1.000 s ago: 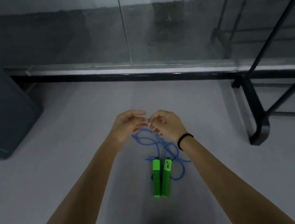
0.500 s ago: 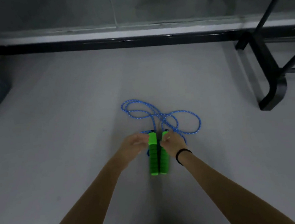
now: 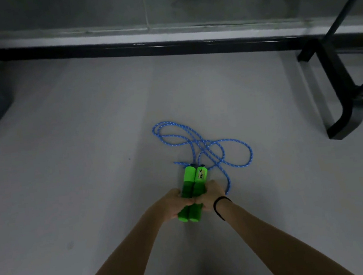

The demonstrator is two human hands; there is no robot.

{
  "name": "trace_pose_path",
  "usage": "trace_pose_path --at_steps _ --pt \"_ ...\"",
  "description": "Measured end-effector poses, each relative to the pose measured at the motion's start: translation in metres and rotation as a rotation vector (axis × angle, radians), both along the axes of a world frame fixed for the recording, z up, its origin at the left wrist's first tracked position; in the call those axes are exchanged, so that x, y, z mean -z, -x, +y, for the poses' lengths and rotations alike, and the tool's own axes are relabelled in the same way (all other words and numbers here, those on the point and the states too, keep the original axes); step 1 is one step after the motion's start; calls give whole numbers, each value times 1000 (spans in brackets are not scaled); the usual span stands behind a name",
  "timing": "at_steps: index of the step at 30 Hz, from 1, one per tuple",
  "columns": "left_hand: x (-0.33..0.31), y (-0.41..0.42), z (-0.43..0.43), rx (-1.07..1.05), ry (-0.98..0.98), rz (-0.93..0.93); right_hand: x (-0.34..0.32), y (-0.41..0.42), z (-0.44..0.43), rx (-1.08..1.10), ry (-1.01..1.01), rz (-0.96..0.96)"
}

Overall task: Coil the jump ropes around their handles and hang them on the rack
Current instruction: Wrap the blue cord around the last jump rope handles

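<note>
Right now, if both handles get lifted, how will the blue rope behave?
Probably floppy: the blue rope lies in loose, crossing loops on the floor, so it should trail and may snag on itself. It looks thin, so likely light. The left hand and right hand hold the green handles side by side, so those should lift together.

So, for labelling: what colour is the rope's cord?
Blue with white flecks, cord; head view.
</note>
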State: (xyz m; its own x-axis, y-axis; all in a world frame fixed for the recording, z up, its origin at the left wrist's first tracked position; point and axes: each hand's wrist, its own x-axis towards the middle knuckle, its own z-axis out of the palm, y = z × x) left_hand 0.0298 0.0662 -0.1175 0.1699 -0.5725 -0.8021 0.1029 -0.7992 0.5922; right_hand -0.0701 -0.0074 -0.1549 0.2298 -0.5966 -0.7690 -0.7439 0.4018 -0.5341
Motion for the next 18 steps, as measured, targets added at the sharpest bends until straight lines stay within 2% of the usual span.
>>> trace_pose_path --at_steps 3,6,8,9,13,18 --pt "-14 -7 1 -10 51 -47 -29 -9 -5 53 -234 -237" --pt "-47 -15 -6 -107 178 -48 -72 -18 -14 49 -162 -315" --pt "-76 -23 -13 -175 221 -114 -115 -22 -20 21 -109 -346" --pt "-97 -27 -17 -199 237 -127 -138 -25 -23 11 -96 -424" --pt "-235 -32 -26 -340 336 -122 -269 -32 -27 -157 35 -568" --pt "-429 -39 -32 -371 487 -152 -480 -25 -41 -446 394 -481"
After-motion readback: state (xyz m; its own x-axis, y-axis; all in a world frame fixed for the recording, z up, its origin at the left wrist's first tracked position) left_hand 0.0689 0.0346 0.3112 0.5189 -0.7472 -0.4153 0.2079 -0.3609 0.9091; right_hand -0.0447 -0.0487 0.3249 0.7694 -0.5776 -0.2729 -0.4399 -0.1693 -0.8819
